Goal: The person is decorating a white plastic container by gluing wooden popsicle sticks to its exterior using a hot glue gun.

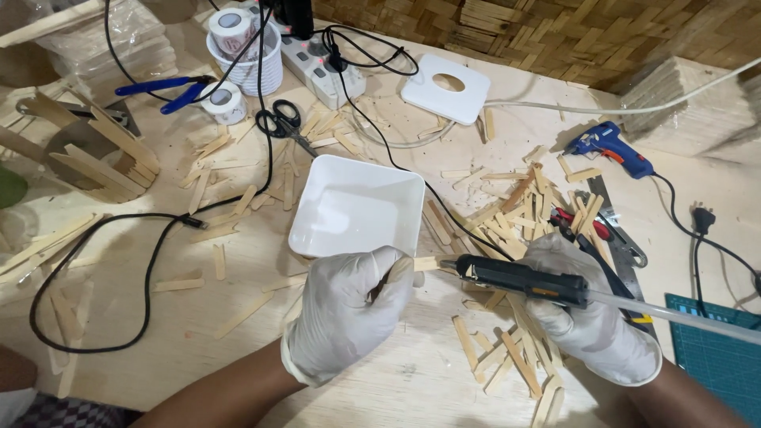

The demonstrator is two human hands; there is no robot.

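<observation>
A gloved right hand (590,317) grips a black glue gun (519,279), its long axis level, nozzle pointing left at a short wooden stick (426,263) pinched by the gloved left hand (349,313) beside a white square dish (357,206). Scattered sticks (507,218) crowd the surface (396,380).

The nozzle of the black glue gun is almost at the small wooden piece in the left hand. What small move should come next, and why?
Probably bring the black glue gun slightly left until its tip meets the small wooden piece. The left hand holds that piece at the white tray, the right hand grips the gun, and a small gap remains.
</observation>
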